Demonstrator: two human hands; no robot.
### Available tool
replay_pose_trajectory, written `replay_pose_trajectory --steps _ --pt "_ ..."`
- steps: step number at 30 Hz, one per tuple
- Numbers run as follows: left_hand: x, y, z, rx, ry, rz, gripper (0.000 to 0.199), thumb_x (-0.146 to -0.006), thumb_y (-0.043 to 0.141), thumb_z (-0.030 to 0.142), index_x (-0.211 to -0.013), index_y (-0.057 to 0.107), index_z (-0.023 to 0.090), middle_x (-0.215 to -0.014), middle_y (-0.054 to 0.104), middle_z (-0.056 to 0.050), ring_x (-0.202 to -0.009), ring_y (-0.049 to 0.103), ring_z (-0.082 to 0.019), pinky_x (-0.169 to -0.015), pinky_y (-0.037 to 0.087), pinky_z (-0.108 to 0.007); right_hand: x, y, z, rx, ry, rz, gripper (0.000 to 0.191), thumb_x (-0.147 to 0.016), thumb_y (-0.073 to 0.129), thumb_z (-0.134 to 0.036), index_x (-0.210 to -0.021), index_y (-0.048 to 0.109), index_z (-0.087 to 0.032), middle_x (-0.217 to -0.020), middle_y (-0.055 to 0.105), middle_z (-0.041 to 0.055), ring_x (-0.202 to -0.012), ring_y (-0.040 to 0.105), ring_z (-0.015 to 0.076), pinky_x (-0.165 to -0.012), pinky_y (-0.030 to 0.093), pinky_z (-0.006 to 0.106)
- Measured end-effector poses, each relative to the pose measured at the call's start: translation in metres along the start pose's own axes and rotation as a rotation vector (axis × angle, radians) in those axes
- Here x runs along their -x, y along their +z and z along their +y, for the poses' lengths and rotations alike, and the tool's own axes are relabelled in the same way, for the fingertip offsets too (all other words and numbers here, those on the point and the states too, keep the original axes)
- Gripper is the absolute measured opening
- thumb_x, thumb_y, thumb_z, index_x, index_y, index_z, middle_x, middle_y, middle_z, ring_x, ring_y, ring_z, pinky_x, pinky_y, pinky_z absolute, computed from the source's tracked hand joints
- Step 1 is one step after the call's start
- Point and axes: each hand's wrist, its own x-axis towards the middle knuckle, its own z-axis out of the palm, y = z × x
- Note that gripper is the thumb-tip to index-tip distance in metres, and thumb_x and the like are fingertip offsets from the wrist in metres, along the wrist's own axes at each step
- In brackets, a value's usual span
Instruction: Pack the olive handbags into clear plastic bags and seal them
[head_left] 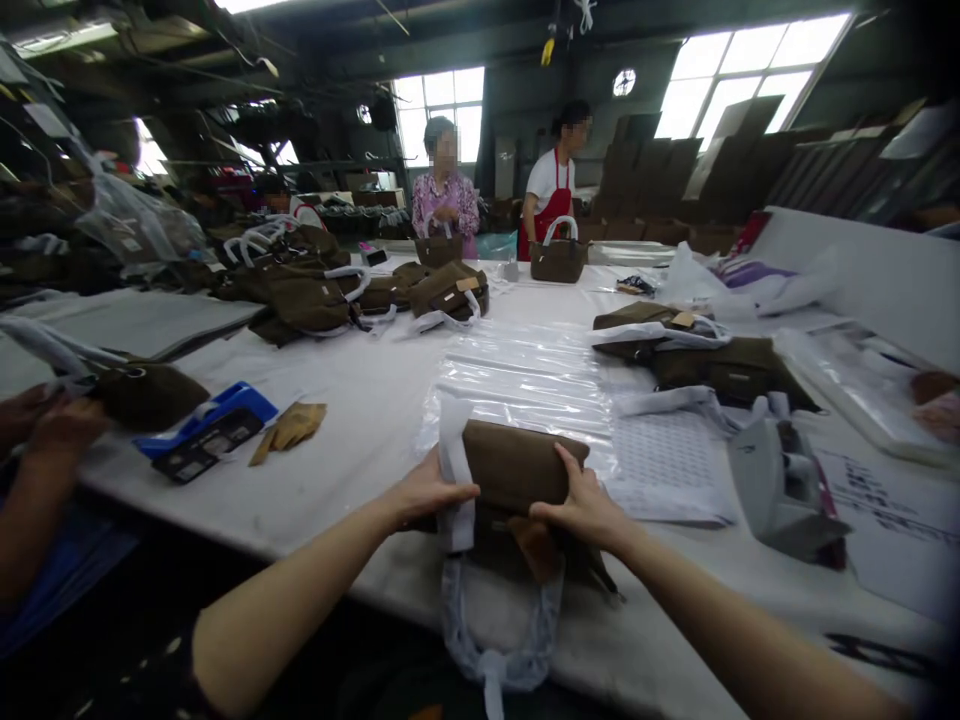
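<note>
A dark olive bag [517, 465] lies at the near edge of the white table, its handles [499, 655] wrapped in whitish plastic and hanging toward me. My left hand [431, 492] grips its left side, over a white strip [455, 470], thumb on top. On the right side, my right hand [589, 500] holds the bag with thumb and index finger apart on its surface. A brown leather-like piece [536, 548] shows on the bag below my hands. Just beyond the bag are clear plastic sheets [525, 375].
More bags [315, 300] lie at the back left and right. A blue tray [240, 400], brown paper pieces [289, 430], a grey tape dispenser [784, 490] and black scissors [881, 655] are nearby. Another person's hands are at left; two people [446, 205] stand across the table.
</note>
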Motion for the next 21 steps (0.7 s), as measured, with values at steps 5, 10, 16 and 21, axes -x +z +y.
replay_pose_trajectory --steps 5,10,16,21 --pt "0.040 0.039 -0.042 -0.109 0.098 0.346 0.074 -0.061 0.077 0.039 -0.122 0.044 0.015 -0.115 0.059 -0.013 -0.108 0.056 -0.028 -0.095 0.043 -0.042 0.051 0.047 0.016 0.251 -0.280 0.275 0.098 -0.062 0.075 -0.037 -0.142 0.021 -0.022 -0.127 0.030 0.0167 -0.121 0.034 0.0378 -0.097 0.036 0.053" --pt "0.085 0.050 -0.074 -0.053 0.015 0.479 0.078 -0.057 0.079 0.040 -0.121 0.044 0.015 -0.108 0.063 -0.012 -0.105 0.058 -0.029 -0.091 0.045 -0.043 0.086 0.055 0.030 0.272 -0.425 0.313 0.079 -0.077 0.065 -0.035 -0.141 0.020 -0.023 -0.137 0.020 0.0169 -0.125 0.028 0.0349 -0.099 0.036 0.052" --pt "0.073 0.043 -0.058 -0.032 0.042 0.403 0.066 -0.065 0.074 0.039 -0.120 0.045 0.016 -0.111 0.061 -0.011 -0.104 0.058 -0.026 -0.092 0.045 -0.040 0.095 0.065 0.042 0.410 -0.546 0.533 0.040 -0.084 0.058 -0.027 -0.122 0.046 -0.025 -0.108 0.042 0.0110 -0.099 0.047 0.0271 -0.083 0.046 0.046" --pt "0.059 0.041 -0.048 -0.135 -0.001 0.459 0.065 -0.066 0.073 0.040 -0.119 0.044 0.017 -0.115 0.057 -0.011 -0.108 0.054 -0.027 -0.093 0.043 -0.039 0.094 0.076 0.042 0.474 -0.503 0.402 0.047 -0.081 0.058 -0.047 -0.117 0.052 -0.018 -0.104 0.043 0.0134 -0.090 0.048 0.0279 -0.074 0.050 0.046"
